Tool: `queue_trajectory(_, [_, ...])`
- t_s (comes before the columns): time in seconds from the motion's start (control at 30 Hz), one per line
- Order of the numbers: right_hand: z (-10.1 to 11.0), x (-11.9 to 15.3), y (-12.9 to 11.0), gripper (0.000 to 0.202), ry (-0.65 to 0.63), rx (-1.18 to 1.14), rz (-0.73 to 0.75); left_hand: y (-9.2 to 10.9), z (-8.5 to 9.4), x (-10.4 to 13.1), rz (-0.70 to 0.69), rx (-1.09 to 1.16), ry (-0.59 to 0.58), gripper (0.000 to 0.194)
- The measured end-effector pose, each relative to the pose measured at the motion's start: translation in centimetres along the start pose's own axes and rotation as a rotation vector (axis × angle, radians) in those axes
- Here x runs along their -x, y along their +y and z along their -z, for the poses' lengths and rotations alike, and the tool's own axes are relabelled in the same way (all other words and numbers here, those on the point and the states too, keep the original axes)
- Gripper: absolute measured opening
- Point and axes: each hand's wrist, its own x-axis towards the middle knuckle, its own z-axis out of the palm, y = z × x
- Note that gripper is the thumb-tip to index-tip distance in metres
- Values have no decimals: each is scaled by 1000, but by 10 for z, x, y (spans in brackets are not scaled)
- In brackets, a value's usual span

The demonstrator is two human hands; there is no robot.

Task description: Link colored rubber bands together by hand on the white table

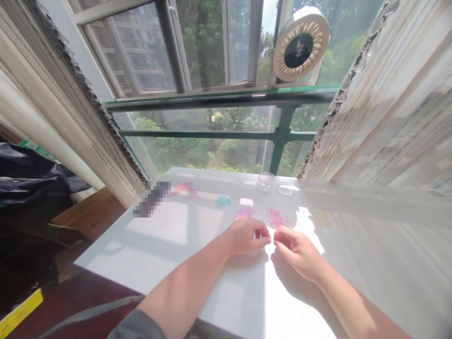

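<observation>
1. Head view: on the round white device [300, 44] by the window, the dark hub [298, 50] carries a pale emblem with small marks under it, too small for you to read.
2. At your lower left, the yellow strip [21, 313] bears faint print you cannot make out; the green label [37, 149] by the dark bag [31, 172] is also unreadable.
3. Your left forearm slants up from the lower left, your right from the lower right, and your hands face each other, fingertips just apart, over the white table [197, 245].
4. Your left hand [247, 236] is curled, thumb and forefinger tips pinched together; you cannot tell whether anything is between them.
5. Your right hand [298, 249] is bent the same way, its tips pinched; what they may grip is unclear.
6. Just beyond your fingers lie the pink strands [277, 217] and purple-pink strands [244, 213]; farther left are the teal pieces [223, 201] and multicolored strands [185, 189].
7. Yellowish bits [321, 218] sit to the right, two clear dishes [265, 182] near the far edge.
</observation>
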Motion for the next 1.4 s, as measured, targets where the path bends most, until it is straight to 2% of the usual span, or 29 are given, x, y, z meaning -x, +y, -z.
queue_trajectory(0.23, [3,0,10,15,36,67,-17,-2,0,1,-6,-4,51,13])
queue_trajectory(0.57, [10,-4,20,16,194,104,-148,-3,2,3,-17,44,60,13])
queue_trajectory(0.8, [14,-11,29,15,420,229,-190,-3,5,2,-31,26,66,12])
queue_trajectory(1.03, [23,-17,36,16,364,349,-331,0,13,2,-5,-3,95,11])
queue_trajectory(1.3, [25,-16,35,20,369,339,-356,-2,14,1,-17,-53,128,12])
queue_trajectory(1.4, [28,-15,36,21,407,301,-356,-7,21,0,-19,-77,165,14])
